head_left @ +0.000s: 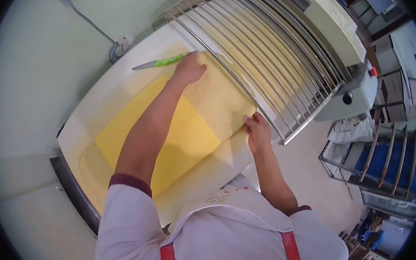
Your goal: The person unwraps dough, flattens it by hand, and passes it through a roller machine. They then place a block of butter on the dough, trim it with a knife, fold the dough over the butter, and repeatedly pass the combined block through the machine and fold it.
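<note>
A pale sheet of dough (224,87) lies on the white belt, with a bright yellow rectangular slab, apparently butter (188,131), flat on top of it. My left hand (190,69) is closed at the far edge of the dough; its fingertips are partly hidden. Close beside it lies a knife (163,62) with a green patterned handle, blade pointing left. My right hand (258,132) pinches the dough's near edge, thumb on top. Both hands are to the right of the yellow slab, near the metal guard.
The metal bar guard (260,52) of a dough sheeter rises just right of my hands. A pale wall (34,95) with a cable (94,24) runs along the far side. A rack (391,159) with a blue panel stands at the right.
</note>
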Demonstrator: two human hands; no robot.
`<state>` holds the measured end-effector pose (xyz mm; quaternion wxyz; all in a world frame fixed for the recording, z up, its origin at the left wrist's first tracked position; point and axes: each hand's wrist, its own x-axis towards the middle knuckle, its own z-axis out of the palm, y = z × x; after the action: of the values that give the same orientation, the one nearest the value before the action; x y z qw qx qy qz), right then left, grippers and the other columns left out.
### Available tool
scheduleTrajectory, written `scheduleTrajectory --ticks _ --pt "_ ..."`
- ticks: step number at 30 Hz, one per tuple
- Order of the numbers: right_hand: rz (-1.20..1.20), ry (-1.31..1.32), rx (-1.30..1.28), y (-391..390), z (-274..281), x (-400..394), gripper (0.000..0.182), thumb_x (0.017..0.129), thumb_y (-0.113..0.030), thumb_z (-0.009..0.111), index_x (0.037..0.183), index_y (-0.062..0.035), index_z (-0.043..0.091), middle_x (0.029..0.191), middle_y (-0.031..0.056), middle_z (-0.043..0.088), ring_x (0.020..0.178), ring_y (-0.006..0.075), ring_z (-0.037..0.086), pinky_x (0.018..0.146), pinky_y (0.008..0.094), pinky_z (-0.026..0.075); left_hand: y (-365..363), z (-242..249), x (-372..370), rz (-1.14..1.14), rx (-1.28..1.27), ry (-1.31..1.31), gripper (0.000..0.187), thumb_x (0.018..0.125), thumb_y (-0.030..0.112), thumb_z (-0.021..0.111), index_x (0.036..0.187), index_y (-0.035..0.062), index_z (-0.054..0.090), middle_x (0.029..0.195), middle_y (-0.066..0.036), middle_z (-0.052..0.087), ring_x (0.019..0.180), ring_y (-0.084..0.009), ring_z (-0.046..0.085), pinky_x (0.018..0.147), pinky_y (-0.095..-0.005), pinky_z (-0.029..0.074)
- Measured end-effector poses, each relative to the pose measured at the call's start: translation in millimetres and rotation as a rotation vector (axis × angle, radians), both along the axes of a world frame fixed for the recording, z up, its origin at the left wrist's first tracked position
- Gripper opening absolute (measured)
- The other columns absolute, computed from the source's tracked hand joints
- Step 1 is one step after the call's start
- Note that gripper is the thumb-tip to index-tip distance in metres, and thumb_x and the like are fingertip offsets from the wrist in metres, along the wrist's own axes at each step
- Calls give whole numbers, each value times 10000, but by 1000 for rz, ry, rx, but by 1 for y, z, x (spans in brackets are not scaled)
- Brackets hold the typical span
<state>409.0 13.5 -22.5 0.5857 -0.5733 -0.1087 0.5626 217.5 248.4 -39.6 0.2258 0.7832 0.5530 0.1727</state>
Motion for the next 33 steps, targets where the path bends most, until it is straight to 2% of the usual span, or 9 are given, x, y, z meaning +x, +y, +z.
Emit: scheduleTrajectory --ticks 3,7,10,14,20,23,27,30,33 --pt "-61 -232 55 5 -3 -22 361 825 46 644 1162 -11 527 1116 81 609 1037 190 595 953 310 449 39 6 26 -3 -207 82 755 771 371 747 1363 5 454 1277 -173 590 1211 -311 534 1023 -378 416" --pt "-58 200 25 26 0 -9 448 870 -23 619 1291 10 469 1260 125 556 1191 231 533 1031 370 435 70 26 10 -369 -494 -145 681 743 373 783 1303 59 557 1269 -155 599 1200 -271 535 987 -340 417" --pt "-89 394 -55 31 11 -16 465 897 -73 608 1324 12 446 1297 139 532 1227 251 506 1054 394 415 67 29 6 -320 -519 -189 603 739 352 790 1250 85 613 1238 -138 623 1137 -248 572 953 -327 427" --pt "-4 89 -20 27 1 -24 515 913 -43 580 1386 -21 377 1342 124 484 1225 287 498 1056 427 419 79 5 6 -383 -521 -116 613 734 303 796 1264 69 595 1259 -130 610 1167 -276 549 966 -347 429" --pt "-63 612 49 23 1 -10 510 929 -86 562 1393 5 370 1366 151 490 1246 299 499 1087 454 390 71 36 -4 -344 -633 -262 612 732 253 785 1271 49 581 1264 -137 600 1176 -266 541 975 -369 429" --pt "35 584 115 7 21 -25 532 901 -75 603 1380 3 383 1336 151 513 1214 285 527 1064 441 420 54 62 -34 -250 -595 -284 572 732 241 773 1232 26 595 1184 -119 636 1095 -240 585 935 -357 451" --pt "366 61 315 -14 32 -54 496 835 -11 650 1300 -11 480 1286 153 536 1180 231 549 1004 411 472 1 109 -119 -332 -463 -503 392 724 190 736 1051 5 626 1026 -72 666 999 -180 615 880 -315 471" --pt "1148 -749 80 -14 54 -76 541 815 -35 687 1310 -19 470 1413 191 449 1226 341 524 984 439 477 -37 90 -188 -232 -420 -470 224 740 67 668 951 17 612 968 -45 658 1039 -164 595 921 -297 447" --pt "1321 -1338 844 -10 46 -108 490 810 -103 714 1256 -8 535 1362 237 490 1244 364 510 1041 448 420 -81 29 -229 -77 -268 -748 264 766 -53 558 1007 37 616 1113 -56 633 1133 -171 558 1017 -322 405"
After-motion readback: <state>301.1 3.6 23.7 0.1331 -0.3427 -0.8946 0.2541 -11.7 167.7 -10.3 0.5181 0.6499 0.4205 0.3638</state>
